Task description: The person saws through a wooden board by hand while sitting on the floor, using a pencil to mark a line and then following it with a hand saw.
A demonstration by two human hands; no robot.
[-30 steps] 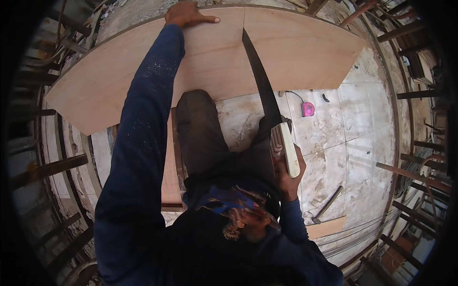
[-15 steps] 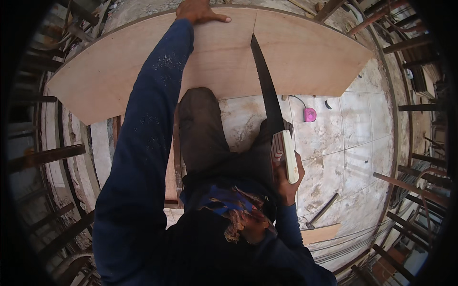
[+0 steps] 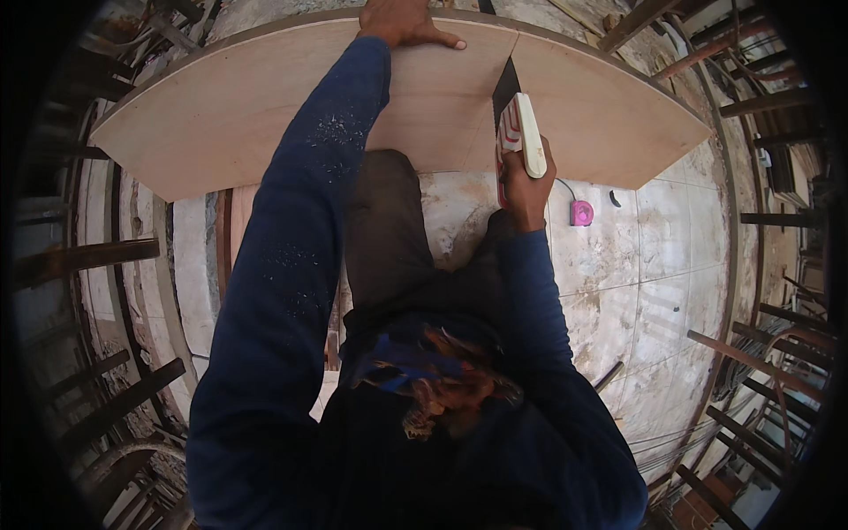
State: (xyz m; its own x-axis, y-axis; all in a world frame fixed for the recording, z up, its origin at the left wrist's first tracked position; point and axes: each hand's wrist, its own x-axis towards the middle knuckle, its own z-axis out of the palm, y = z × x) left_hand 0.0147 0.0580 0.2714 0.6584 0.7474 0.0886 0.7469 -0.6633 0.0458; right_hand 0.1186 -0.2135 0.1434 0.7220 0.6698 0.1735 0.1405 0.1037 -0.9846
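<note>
1. Handsaw (image 3: 528,128), head view: sits in right hand's (image 3: 530,181) grip, the nearer one, blade (image 3: 505,87) ahead against wooden panel (image 3: 601,115), long axis pointing forward.
2. Left hand (image 3: 402,22): rests at panel's far edge, thumb (image 3: 449,40) spread; cannot tell finger grip.

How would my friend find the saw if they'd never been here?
Find the wide, pale wooden board across the top. Right of its middle, the person's right hand grips the saw. Unlike the plain board and nearby pink tape measure, it has a white, red-striped handle and a dark blade.
</note>
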